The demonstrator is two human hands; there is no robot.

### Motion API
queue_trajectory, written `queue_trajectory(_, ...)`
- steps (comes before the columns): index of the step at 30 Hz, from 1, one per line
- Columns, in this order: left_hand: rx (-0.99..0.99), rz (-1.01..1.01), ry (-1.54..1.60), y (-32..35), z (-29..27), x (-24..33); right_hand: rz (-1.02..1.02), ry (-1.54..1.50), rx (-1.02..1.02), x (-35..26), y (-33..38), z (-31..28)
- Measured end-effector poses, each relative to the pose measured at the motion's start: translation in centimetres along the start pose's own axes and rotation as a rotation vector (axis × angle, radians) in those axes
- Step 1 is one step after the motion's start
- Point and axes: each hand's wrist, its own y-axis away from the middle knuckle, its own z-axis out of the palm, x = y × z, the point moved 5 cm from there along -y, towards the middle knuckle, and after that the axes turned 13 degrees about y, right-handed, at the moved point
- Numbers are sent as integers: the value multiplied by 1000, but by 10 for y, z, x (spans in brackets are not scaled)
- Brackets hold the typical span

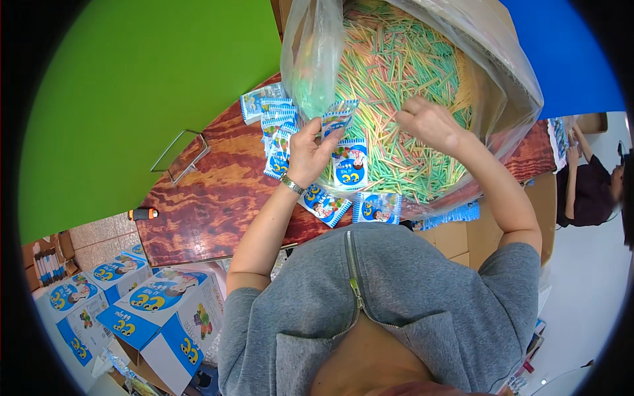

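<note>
A dark red-brown wooden table with strong grain [211, 198] carries the work. Beyond its far left edge stands a large green panel [145, 86], and a blue one [568, 53] stands at the far right. On the pale floor near the table's left corner stand blue and white printed cardboard boxes [152, 310]. An orange and black marker [142, 214] lies at the left edge. Another person in dark clothes [588, 185] sits past the right edge.

On the far middle of the table rests a big clear plastic bag full of thin pastel-coloured sticks [403, 72]. A pile of small blue and white printed packets [274, 125] lies just left of it, and more lie at the near edge.

The left hand [309, 148], with a metal watch on the wrist, is raised over the bag's near rim and pinches one blue and white packet [338, 117] between thumb and fingers. The right hand [429, 122] hangs inside the open bag, fingers curled together over the sticks; whether they hold any, I cannot tell.
</note>
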Motion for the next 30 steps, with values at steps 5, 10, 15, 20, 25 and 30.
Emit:
queue_trajectory(5,-3,21,-76,0,5,13,122,-194,32,27,-8,-30)
queue_trajectory(10,-28,18,-79,0,10,18,401,-1039,-74,47,-11,-30)
queue_trajectory(15,-31,-12,-52,-1,15,21,426,-1209,-3,33,-30,-62)
queue_trajectory(20,-52,33,-162,-6,20,26,368,-1298,53,17,-42,-73)
queue_trajectory(25,-58,61,-176,-5,20,31,363,-1301,103,13,-52,-77)
queue_trajectory(30,-31,-59,-88,-2,21,25,348,-1312,71,5,-58,-66)
